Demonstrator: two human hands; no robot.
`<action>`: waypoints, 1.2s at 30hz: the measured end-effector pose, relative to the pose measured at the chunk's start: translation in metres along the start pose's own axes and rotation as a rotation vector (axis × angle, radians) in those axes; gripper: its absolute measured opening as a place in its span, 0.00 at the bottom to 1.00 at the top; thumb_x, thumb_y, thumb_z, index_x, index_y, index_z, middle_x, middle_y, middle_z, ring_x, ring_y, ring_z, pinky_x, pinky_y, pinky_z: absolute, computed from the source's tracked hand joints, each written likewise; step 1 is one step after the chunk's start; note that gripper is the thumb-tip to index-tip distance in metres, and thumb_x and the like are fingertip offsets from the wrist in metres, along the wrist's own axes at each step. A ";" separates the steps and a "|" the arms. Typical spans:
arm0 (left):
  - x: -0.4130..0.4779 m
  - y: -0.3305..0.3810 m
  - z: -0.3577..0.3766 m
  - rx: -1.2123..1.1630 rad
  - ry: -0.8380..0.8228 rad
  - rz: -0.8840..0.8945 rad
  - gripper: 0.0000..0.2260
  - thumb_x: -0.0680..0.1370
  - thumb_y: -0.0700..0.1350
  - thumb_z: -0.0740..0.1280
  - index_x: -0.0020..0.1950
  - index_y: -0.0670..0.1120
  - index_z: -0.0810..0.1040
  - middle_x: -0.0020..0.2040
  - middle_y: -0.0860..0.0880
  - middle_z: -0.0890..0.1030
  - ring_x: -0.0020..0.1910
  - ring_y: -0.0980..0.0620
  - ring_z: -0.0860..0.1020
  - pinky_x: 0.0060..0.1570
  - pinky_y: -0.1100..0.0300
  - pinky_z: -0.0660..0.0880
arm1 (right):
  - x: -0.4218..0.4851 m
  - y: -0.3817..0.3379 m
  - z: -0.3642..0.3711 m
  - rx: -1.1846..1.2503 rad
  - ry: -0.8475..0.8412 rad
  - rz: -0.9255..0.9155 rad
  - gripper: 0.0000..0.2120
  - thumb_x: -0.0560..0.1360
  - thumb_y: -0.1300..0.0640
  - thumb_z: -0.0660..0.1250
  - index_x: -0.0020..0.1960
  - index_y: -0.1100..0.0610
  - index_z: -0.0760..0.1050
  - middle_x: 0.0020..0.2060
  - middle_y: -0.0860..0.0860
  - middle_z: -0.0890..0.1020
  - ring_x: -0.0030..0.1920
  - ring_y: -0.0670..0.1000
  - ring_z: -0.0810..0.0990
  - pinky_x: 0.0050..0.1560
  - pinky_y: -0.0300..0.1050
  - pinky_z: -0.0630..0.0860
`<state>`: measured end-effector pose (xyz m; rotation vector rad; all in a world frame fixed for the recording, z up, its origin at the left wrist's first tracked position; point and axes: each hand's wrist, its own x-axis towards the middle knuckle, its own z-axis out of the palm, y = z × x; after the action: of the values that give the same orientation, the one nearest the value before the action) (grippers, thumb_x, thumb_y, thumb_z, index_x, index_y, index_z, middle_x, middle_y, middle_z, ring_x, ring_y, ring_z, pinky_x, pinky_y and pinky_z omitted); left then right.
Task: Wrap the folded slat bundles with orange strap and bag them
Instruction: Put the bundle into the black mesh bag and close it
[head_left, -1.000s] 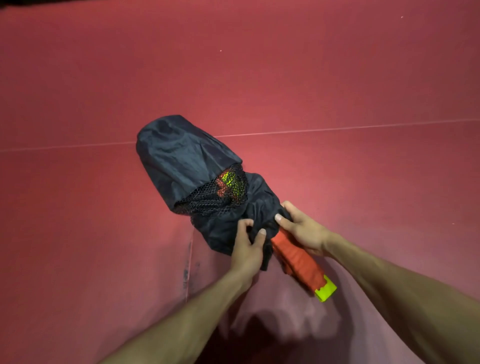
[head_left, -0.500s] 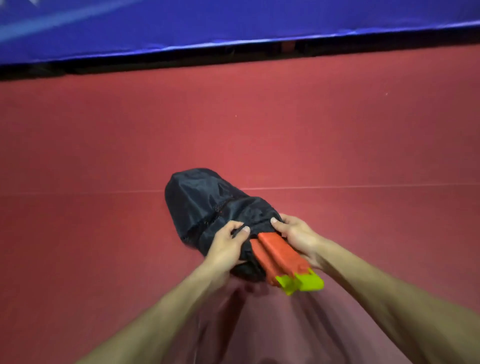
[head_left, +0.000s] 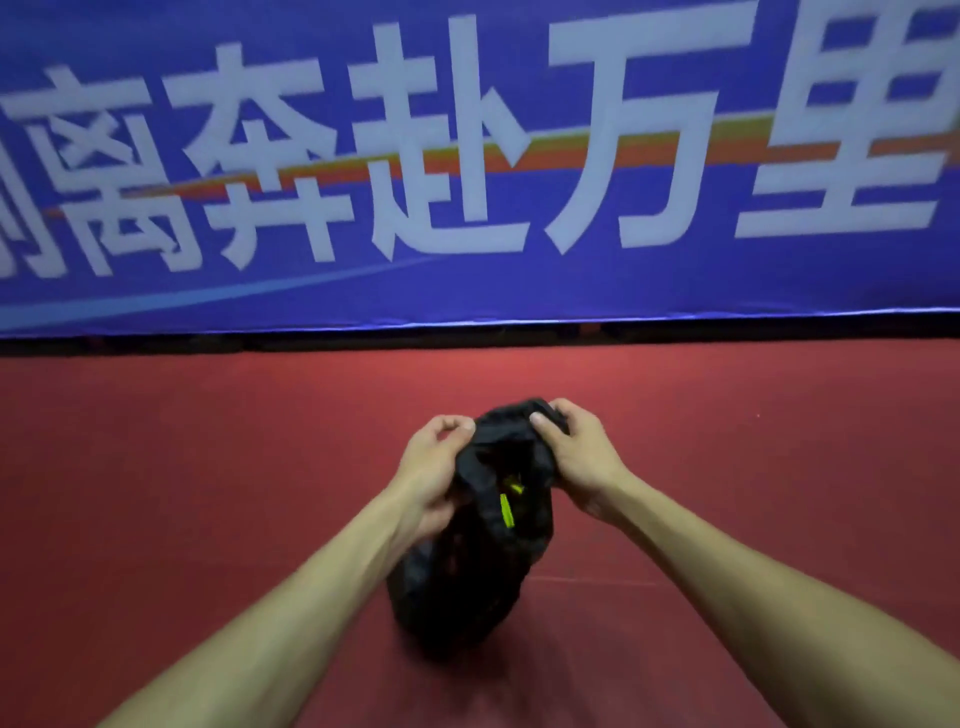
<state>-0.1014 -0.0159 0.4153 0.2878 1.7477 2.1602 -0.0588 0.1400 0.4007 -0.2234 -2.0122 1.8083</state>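
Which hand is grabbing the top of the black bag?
The right hand: its fingers curl over the bunched top of the black bag. The left hand only pinches the bag's side edge.

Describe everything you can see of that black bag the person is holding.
The black bag is a soft, crumpled sack of thin dark fabric, held upright with its mouth open toward the camera. The left hand pinches the rim on one side; the right hand grips the bunched top opposite. Inside, yellow-green tips show. Its rounded bottom is near the red floor; whether it rests there is unclear.
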 end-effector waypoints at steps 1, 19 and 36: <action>0.000 0.025 0.006 -0.053 0.003 0.049 0.07 0.83 0.39 0.62 0.46 0.46 0.73 0.36 0.45 0.79 0.28 0.54 0.78 0.29 0.62 0.77 | 0.005 -0.026 0.000 0.053 0.022 -0.031 0.09 0.80 0.63 0.62 0.41 0.57 0.72 0.33 0.53 0.76 0.32 0.48 0.74 0.31 0.40 0.71; -0.087 0.269 0.035 0.867 0.048 0.743 0.14 0.83 0.47 0.62 0.39 0.45 0.75 0.39 0.50 0.74 0.40 0.53 0.74 0.44 0.56 0.71 | -0.024 -0.289 -0.015 -0.083 0.034 -0.343 0.13 0.78 0.59 0.68 0.42 0.70 0.77 0.31 0.55 0.78 0.33 0.50 0.77 0.33 0.43 0.73; -0.132 0.258 0.068 0.331 -0.390 0.344 0.17 0.85 0.51 0.60 0.55 0.42 0.83 0.48 0.45 0.86 0.46 0.50 0.85 0.46 0.57 0.80 | -0.069 -0.324 -0.046 -0.315 -0.004 -0.434 0.05 0.72 0.57 0.76 0.43 0.59 0.82 0.37 0.53 0.85 0.39 0.47 0.84 0.41 0.43 0.79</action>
<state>0.0090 -0.0527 0.6889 1.0865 1.9112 1.8377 0.0734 0.1094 0.7066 0.1207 -2.1380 1.2282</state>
